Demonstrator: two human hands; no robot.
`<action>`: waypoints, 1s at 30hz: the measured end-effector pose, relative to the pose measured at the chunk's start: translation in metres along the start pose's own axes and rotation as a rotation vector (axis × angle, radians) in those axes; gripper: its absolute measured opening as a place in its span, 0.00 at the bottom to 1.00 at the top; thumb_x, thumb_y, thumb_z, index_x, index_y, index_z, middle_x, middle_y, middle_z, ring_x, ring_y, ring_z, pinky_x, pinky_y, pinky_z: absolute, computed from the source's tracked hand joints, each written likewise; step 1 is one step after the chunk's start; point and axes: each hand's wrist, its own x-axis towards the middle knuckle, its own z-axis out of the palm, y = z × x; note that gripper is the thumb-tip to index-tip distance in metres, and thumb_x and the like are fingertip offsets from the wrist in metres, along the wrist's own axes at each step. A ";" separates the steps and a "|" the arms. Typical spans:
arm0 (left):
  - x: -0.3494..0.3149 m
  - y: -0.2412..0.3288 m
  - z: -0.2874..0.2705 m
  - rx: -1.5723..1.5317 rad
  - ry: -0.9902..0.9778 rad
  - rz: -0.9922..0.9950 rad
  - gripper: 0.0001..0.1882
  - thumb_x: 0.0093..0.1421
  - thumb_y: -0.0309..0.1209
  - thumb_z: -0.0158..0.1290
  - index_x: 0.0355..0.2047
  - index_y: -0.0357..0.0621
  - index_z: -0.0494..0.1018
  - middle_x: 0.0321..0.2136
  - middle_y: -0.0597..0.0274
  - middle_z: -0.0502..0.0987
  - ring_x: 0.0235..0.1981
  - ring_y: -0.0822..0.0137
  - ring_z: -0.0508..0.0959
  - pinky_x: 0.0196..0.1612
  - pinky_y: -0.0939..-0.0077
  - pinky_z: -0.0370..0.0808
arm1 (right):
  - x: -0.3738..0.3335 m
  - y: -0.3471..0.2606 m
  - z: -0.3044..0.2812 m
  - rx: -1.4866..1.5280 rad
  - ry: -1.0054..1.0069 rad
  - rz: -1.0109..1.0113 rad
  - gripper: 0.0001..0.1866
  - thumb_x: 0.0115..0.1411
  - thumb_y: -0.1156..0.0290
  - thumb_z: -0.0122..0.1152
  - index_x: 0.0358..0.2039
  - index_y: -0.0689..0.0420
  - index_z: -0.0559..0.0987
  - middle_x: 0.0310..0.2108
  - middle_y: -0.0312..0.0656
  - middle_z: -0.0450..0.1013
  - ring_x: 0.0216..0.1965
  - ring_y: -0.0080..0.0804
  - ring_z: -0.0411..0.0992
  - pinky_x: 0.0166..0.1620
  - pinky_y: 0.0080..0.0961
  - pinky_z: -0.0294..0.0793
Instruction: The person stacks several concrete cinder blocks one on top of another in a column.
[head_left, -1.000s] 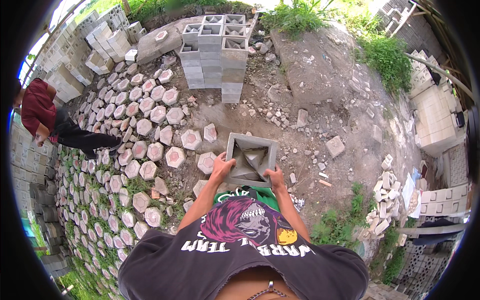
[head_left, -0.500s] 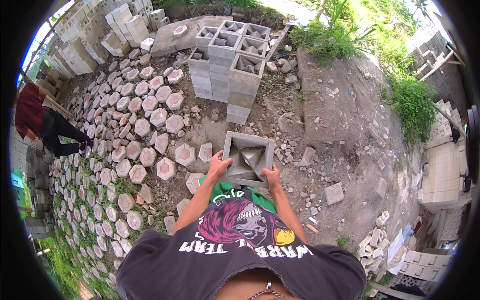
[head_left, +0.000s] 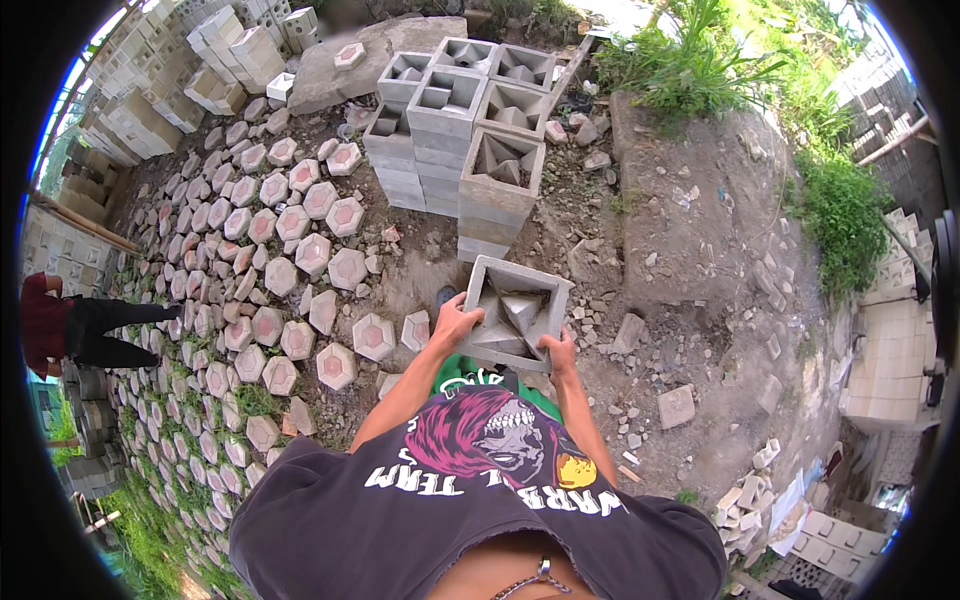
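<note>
Between both hands I carry a square grey concrete block (head_left: 477,342), hollow on its upper side with slanted faces inside. My left hand (head_left: 459,323) is closed on its left wall, the thumb over the rim. On the opposite side my right hand (head_left: 558,352) grips the wall near the lower right corner. Just ahead stand stacks of similar concrete blocks (head_left: 488,222), several high and in close rows. The nearest stack is topped by a block with the same angular hollow. The held block is slightly apart from that stack in the picture.
Many hexagonal pavers (head_left: 336,366) with reddish centres cover the ground on the left. A person (head_left: 88,330) in a dark red top stands at the far left. Pale blocks (head_left: 232,50) are piled at the back left. Rubble (head_left: 677,406) and a raised earth slab (head_left: 700,230) lie right.
The held block has moved slightly forward and right, closer to the nearest stack. Both hands keep their hold. The person at the left has shifted and turned.
</note>
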 end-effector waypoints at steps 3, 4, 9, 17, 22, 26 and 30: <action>0.039 0.025 -0.007 0.021 -0.022 -0.007 0.38 0.42 0.31 0.57 0.57 0.32 0.64 0.35 0.54 0.78 0.30 0.69 0.75 0.36 0.76 0.72 | 0.027 -0.017 0.021 0.040 0.041 0.024 0.34 0.38 0.76 0.58 0.52 0.63 0.70 0.34 0.41 0.73 0.34 0.30 0.71 0.39 0.25 0.71; 0.050 0.031 -0.012 0.041 0.007 0.019 0.38 0.42 0.31 0.57 0.57 0.31 0.65 0.35 0.55 0.78 0.30 0.70 0.75 0.35 0.76 0.72 | 0.032 -0.022 0.030 0.040 0.064 0.009 0.34 0.38 0.76 0.58 0.52 0.63 0.70 0.34 0.41 0.73 0.33 0.31 0.71 0.39 0.25 0.71; 0.082 0.074 -0.033 0.027 -0.048 0.022 0.38 0.42 0.30 0.57 0.57 0.32 0.65 0.36 0.55 0.78 0.31 0.71 0.75 0.36 0.77 0.72 | 0.060 -0.052 0.064 0.012 0.074 -0.008 0.34 0.38 0.76 0.58 0.52 0.63 0.70 0.35 0.41 0.73 0.35 0.31 0.71 0.40 0.25 0.71; 0.130 0.108 -0.043 0.092 0.011 0.080 0.34 0.43 0.33 0.55 0.53 0.34 0.70 0.30 0.58 0.78 0.27 0.72 0.74 0.34 0.76 0.72 | 0.103 -0.102 0.092 0.025 0.054 -0.008 0.34 0.37 0.76 0.57 0.51 0.64 0.69 0.37 0.43 0.72 0.35 0.31 0.71 0.40 0.24 0.71; 0.169 0.129 -0.046 0.200 0.030 0.039 0.42 0.40 0.37 0.56 0.59 0.37 0.64 0.64 0.30 0.47 0.68 0.48 0.47 0.65 0.70 0.51 | 0.141 -0.132 0.102 -0.003 0.018 -0.019 0.35 0.37 0.77 0.57 0.53 0.64 0.69 0.36 0.44 0.73 0.34 0.31 0.71 0.39 0.24 0.71; 0.187 0.155 -0.036 0.331 0.122 0.025 0.42 0.40 0.39 0.55 0.59 0.38 0.65 0.65 0.34 0.46 0.68 0.41 0.37 0.68 0.58 0.44 | 0.169 -0.150 0.109 -0.032 0.013 -0.016 0.30 0.38 0.76 0.57 0.47 0.63 0.72 0.29 0.40 0.72 0.29 0.29 0.69 0.34 0.25 0.70; 0.220 0.170 -0.037 0.372 0.138 0.032 0.41 0.40 0.39 0.55 0.59 0.41 0.66 0.66 0.37 0.47 0.69 0.42 0.37 0.68 0.59 0.45 | 0.201 -0.166 0.114 -0.050 -0.008 0.005 0.30 0.38 0.75 0.57 0.48 0.63 0.72 0.31 0.41 0.72 0.30 0.29 0.69 0.35 0.25 0.70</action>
